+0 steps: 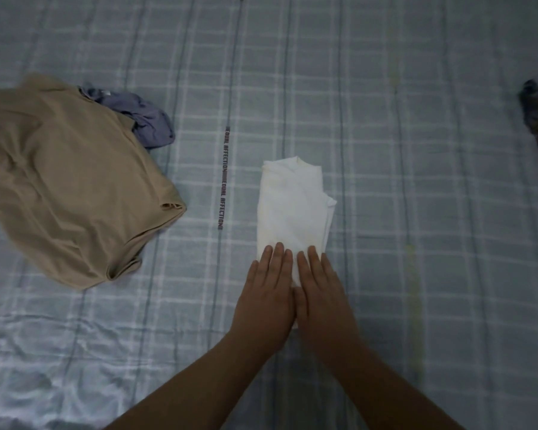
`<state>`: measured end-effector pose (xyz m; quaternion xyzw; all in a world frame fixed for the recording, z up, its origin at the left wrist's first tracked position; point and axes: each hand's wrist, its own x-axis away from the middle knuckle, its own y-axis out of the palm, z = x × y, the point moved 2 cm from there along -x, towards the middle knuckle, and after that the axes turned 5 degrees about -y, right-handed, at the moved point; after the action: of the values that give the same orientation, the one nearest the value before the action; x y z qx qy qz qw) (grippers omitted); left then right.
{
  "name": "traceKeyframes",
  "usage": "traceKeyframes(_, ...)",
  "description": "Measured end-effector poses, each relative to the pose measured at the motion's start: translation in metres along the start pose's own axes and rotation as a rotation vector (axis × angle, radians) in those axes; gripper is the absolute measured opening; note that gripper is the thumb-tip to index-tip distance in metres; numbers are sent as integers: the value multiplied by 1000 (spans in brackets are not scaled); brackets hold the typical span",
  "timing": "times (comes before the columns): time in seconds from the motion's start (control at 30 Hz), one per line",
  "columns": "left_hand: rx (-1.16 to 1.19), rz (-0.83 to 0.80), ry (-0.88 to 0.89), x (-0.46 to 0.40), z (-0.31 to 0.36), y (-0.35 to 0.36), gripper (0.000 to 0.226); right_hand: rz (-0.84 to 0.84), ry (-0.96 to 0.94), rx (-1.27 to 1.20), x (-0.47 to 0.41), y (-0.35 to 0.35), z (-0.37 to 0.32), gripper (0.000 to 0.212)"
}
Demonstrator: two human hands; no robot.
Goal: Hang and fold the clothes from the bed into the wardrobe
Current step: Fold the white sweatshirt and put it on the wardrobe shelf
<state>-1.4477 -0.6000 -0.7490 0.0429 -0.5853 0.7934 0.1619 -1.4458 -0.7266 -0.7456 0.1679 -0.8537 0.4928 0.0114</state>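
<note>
With the left hand (266,290) and right hand (320,293) flat, fingers straight and together, on the near end of the folded white cotton garment (294,206) on the checked blue bedsheet (416,181), smooth outward evenly before folding again

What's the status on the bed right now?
Left hand and right hand flat on folded white garment. Tan garment unfolded, left. Nothing in the way.

The bed sheet (385,119) carries a dark printed stripe (223,178) reading "EQUAL AFFECTION", repeated end to end along its length. No other text is legible.
</note>
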Motion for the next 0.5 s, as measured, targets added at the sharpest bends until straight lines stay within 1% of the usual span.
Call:
traceKeyframes(0.1, -34, 4, -42, -3, 6, 7, 62, 40, -40, -15, 3, 12, 16, 54)
traceKeyframes(0.2, -23, -2, -128, -10, 11, 11, 60, 59, -96, -42, -7, 15, 21, 54)
traceKeyframes(0.3, -2, 3, -167, -15, 14, 9, 59, 43, -72, -105, -13, 18, 25, 55)
traceKeyframes(0.37, 8, 5, -177, -16, 16, 5, 59, 73, -53, -156, -12, 16, 25, 55)
traceKeyframes(0.43, 37, 34, -180, -14, 17, -1, 59, 126, 36, -271, -9, 9, 19, 59)
traceKeyframes(0.5, 72, 120, -110, -6, 15, -5, 55, 182, 173, -399, -4, 4, 12, 67)
